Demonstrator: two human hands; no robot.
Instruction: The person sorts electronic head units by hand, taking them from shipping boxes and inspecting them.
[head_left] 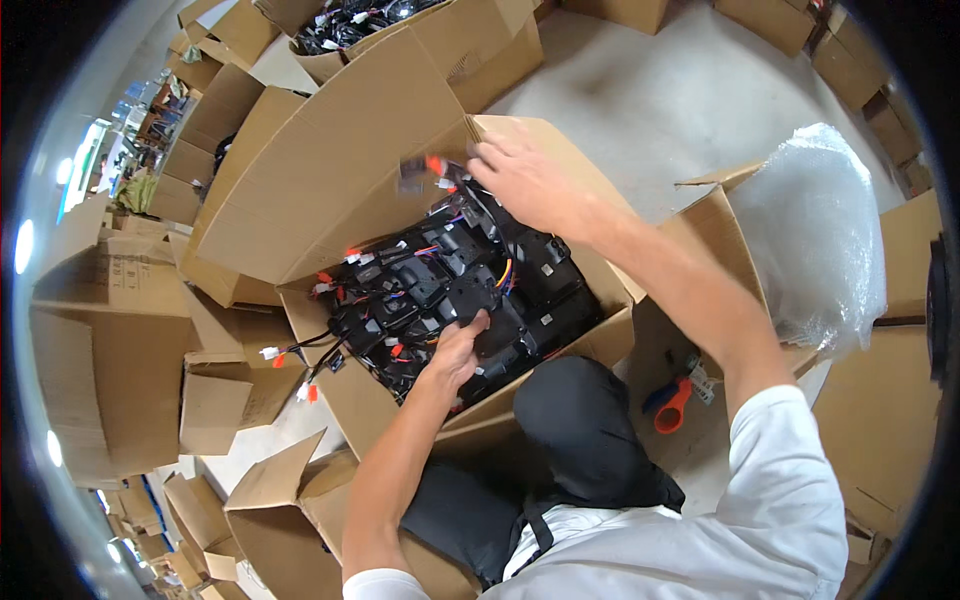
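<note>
An open cardboard box (pixel 350 400) in front of me holds several black plastic units (pixel 560 300) with wires and red and white connectors. My left hand (pixel 455 355) is closed on the near edge of one black plastic unit (pixel 472 298), thumb on top. Coloured wires (pixel 506 275) run beside that unit. Over the far right part of the box is my right hand (pixel 515 180), smeared by motion. Just left of its fingers is a blurred red connector (pixel 435 165) on a dark cable. Whether the right fingers grip this cable cannot be made out.
A tall box flap (pixel 330 170) stands up at the back left. Clear plastic wrap (pixel 815 240) bulges from a carton on the right. An orange-red tape-like ring tool (pixel 672 408) lies by my knee. More cartons (pixel 110 370) crowd the left; another (pixel 440 60) at the back holds cabled parts.
</note>
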